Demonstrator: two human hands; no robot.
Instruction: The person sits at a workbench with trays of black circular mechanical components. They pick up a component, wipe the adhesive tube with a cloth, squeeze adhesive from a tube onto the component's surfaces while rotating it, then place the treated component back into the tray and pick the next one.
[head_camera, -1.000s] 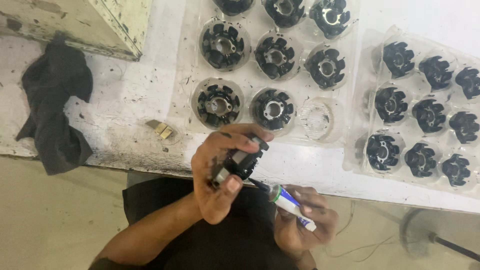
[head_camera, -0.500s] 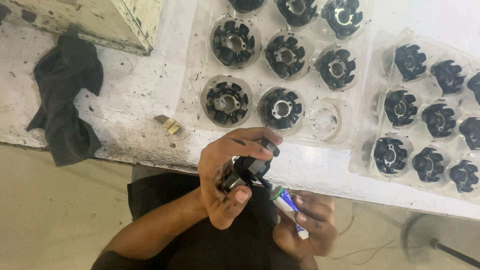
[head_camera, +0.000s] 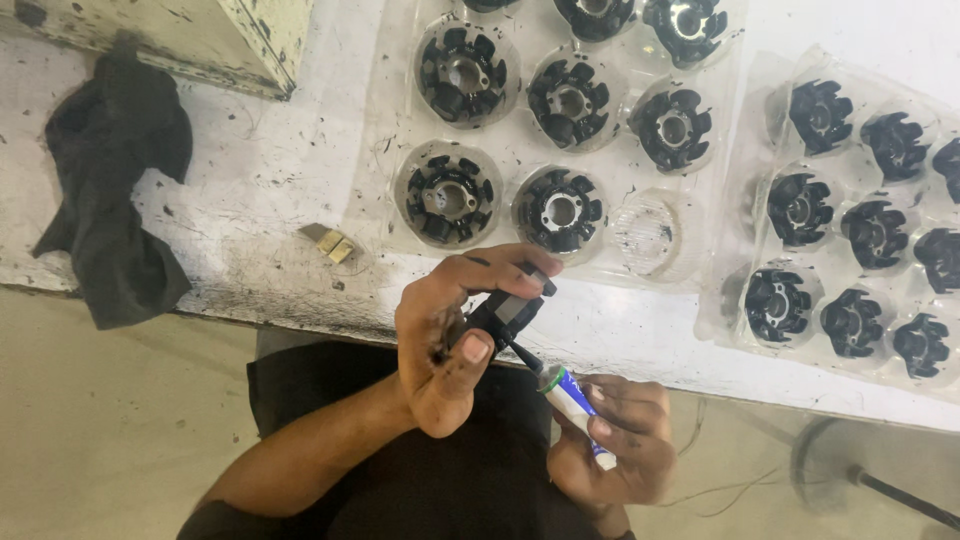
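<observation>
- Leftmost, a crumpled black cloth (head_camera: 115, 190) lies on the scuffed white workbench (head_camera: 270, 180), draped over its near edge, below the corner of a pale box (head_camera: 200, 35).
- Next, two small tan blocks (head_camera: 327, 243) sit on the bench, just left of the trays.
- Then comes a clear plastic tray (head_camera: 640, 300) of round pockets, most holding black wound stator cores (head_camera: 448, 195); the pocket (head_camera: 648, 235) at its near right corner holds none.
- Below that tray, off the bench edge, the left hand (head_camera: 445, 345) is closed around a small black part (head_camera: 503, 310), fingers curled over the top and thumb pressed on its near side.
- Right beside it, the right hand (head_camera: 612, 440) is clamped on a small tube (head_camera: 575, 408) with green, white and blue bands; its dark nozzle (head_camera: 527, 358) points up and left and touches the underside of the black part.
- Both hands are close together, over the person's dark-clothed lap.
- Farthest right, a second clear tray (head_camera: 740, 150) overlaps the first and holds more black stator cores in its pockets.
- Near the lower right corner, a dark stand (head_camera: 880, 485) with a thin cable sits on the floor.
</observation>
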